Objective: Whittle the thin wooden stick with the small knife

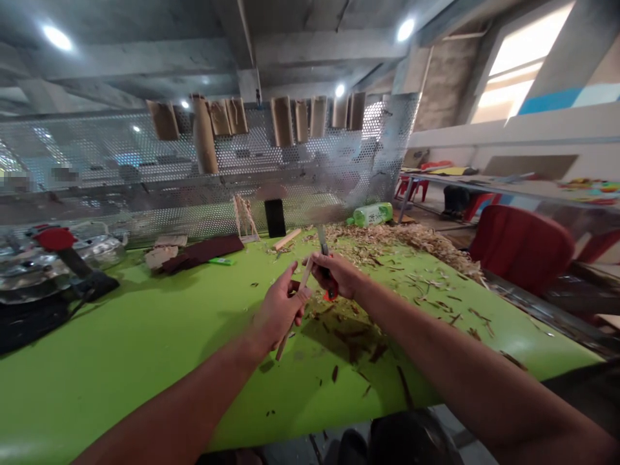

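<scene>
Over the green table, my left hand [279, 309] is closed around a thin wooden stick [305, 275] held at a slant. The stick's lower end sticks out below the palm, close to the tabletop. My right hand [341, 274] grips a utility knife [323, 241] with a red and black handle, its blade pointing up and away from me. The right thumb and fingertips are at the upper end of the stick, and whether they press on it I cannot tell. Dark bark-like strips [356, 336] lie beneath my right hand and wrist.
Wood shavings [416, 237] are heaped along the back right edge, near a green plastic bottle [372, 214] on its side. A black phone-like slab [275, 217] stands by the perforated metal screen [320, 171]. Brown sheets [203, 253] and a red-topped tool [55, 239] are at left; a red chair [520, 248] is at right.
</scene>
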Motion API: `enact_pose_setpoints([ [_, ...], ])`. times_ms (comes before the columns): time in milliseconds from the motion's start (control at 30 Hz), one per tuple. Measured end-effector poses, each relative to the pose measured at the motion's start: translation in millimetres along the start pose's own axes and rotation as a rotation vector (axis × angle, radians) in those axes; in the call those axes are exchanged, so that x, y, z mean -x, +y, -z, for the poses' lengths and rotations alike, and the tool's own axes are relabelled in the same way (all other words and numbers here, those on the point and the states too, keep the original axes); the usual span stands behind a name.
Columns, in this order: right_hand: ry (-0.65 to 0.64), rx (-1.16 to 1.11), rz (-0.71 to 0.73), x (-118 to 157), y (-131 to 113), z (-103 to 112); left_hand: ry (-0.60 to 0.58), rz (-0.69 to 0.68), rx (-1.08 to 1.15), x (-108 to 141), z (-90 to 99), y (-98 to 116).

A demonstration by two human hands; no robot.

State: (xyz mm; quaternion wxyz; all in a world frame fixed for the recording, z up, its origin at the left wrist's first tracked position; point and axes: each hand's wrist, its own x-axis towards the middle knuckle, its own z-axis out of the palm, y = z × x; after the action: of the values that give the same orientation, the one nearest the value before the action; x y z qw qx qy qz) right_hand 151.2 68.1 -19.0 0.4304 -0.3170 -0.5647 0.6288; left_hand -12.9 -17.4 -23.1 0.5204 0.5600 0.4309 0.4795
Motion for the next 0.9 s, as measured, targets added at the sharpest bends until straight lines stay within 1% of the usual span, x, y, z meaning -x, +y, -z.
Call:
enact_pose_setpoints([
  [67, 0.027, -0.012, 0.009, 0.1, -2.2, 1.4, -0.02, 0.017, 0.016, 0.3, -0.2, 0.7],
  [100, 0.056, -0.019, 0.02, -0.3, -3.5, 3.0, -0.048, 0.031, 0.036, 0.3, 0.8, 0.9],
  [233, 0.208, -0.016, 0.058, -2.8, -8.3, 12.7, -0.263, 0.15, 0.088, 1.5, 7.0, 1.6],
  [300, 0.265, 0.033, 0.068, -3.2, -9.5, 17.4, -0.305, 0.203, 0.135, 1.9, 8.5, 1.4],
  [333, 0.294, 0.08, 0.078, -3.0, -9.7, 18.8, -0.29, 0.214, 0.17, 1.6, 8.8, 1.0],
  [400, 0.372, 0.273, 0.109, -1.3, -9.7, 18.5, -0.202, 0.196, 0.229, -0.3, 8.9, -0.7],
  [467, 0.451, 0.638, 0.138, 2.1, -9.1, 12.8, -0.094, 0.147, 0.248, -3.6, 9.4, -3.2],
  [500, 0.457, 0.863, 0.139, 4.4, -8.7, 8.1, -0.055, 0.121, 0.245, -5.3, 9.8, -4.5],
  [567, 0.39, 1.273, 0.101, 9.9, -8.4, -3.9, -0.011, 0.081, 0.224, -8.0, 10.6, -6.4],
  [600, 0.334, 1.417, 0.07, 12.7, -8.6, -10.4, 0.002, 0.066, 0.21, -8.8, 10.6, -6.8],
  [633, 0.282, 1.514, 0.038, 15.3, -9.0, -16.6, 0.014, 0.056, 0.197, -9.2, 10.4, -6.9],
  [700, 0.228, 1.604, -0.002, 19.7, -10.4, -26.8, 0.035, 0.048, 0.177, -9.2, 9.1, -6.5],
  [767, 0.209, 1.636, -0.003, 22.5, -11.8, -32.7, 0.044, 0.056, 0.169, -8.9, 6.9, -5.9],
  [900, 0.196, 1.67, 0.019, 22.5, -12.2, -33.5, 0.073, 0.077, 0.17, -9.9, 2.9, -5.1],
])
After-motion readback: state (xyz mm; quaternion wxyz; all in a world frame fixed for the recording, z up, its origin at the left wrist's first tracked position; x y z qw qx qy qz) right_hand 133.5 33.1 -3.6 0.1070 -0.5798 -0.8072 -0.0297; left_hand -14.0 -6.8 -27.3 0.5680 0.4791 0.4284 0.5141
